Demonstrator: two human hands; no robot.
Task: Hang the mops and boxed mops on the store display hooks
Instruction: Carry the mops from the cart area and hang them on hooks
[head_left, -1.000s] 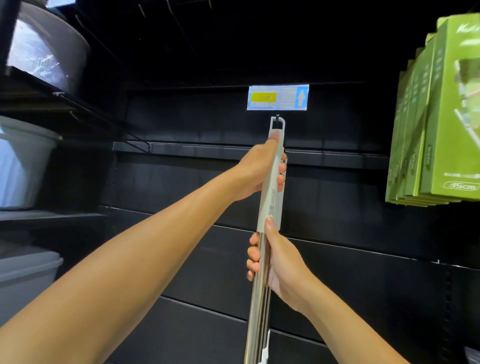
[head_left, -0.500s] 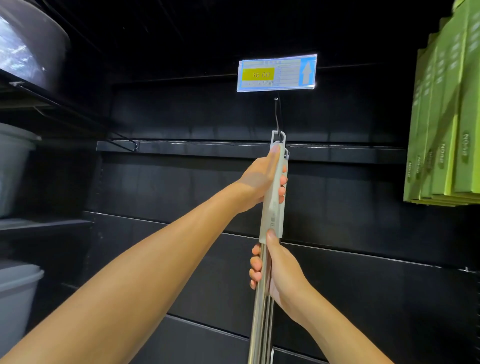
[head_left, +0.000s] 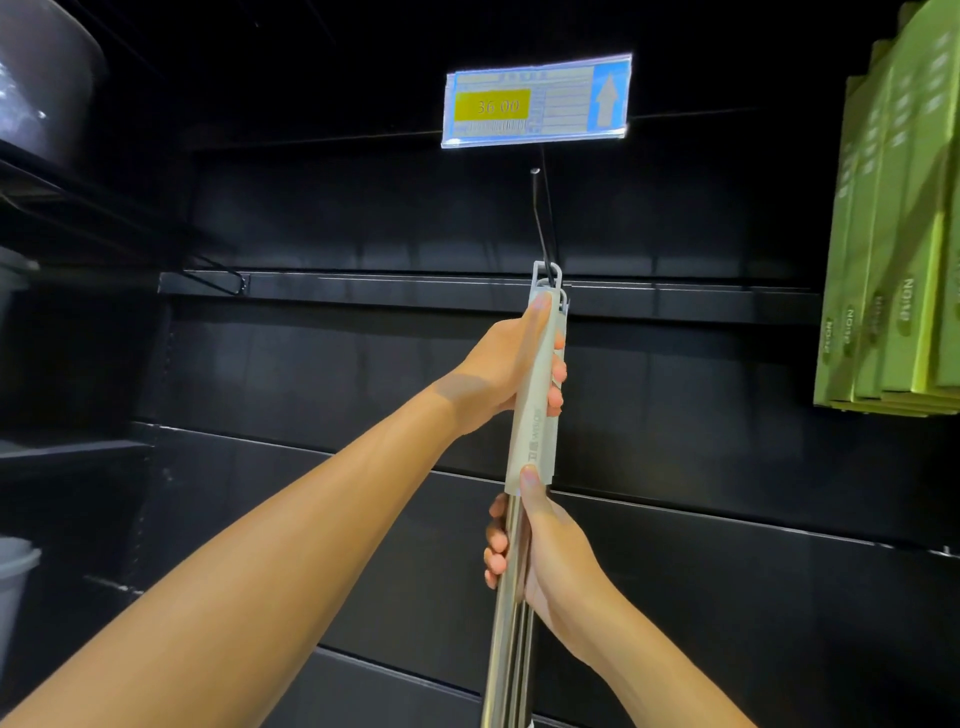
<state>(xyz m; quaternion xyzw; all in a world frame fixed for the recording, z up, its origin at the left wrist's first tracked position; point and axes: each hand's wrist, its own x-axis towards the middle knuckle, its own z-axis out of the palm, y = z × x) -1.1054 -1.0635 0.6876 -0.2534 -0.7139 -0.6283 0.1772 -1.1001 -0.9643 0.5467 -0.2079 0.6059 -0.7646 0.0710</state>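
Comparing with a second ago, both grips sit where they were on the mop (head_left: 506, 623). What's changed is the hanging loop (head_left: 548, 285), which was right under the price tag (head_left: 536, 101) and is now further along the black wire hook (head_left: 541, 223). Nearest, the right grip (head_left: 545, 556) is wrapped tight round the steel pole, thumb pressed up against the bottom edge of the pale sleeve (head_left: 535, 431). Higher up, the left grip (head_left: 506, 374) is closed round that sleeve, thumb lying along it toward the top. The hook runs down into the loop (looks threaded, hard to be sure). Beyond that the tag reads 36.00, then the black back panel (head_left: 363, 364), with green boxed mops (head_left: 893, 249) hanging off to the right.
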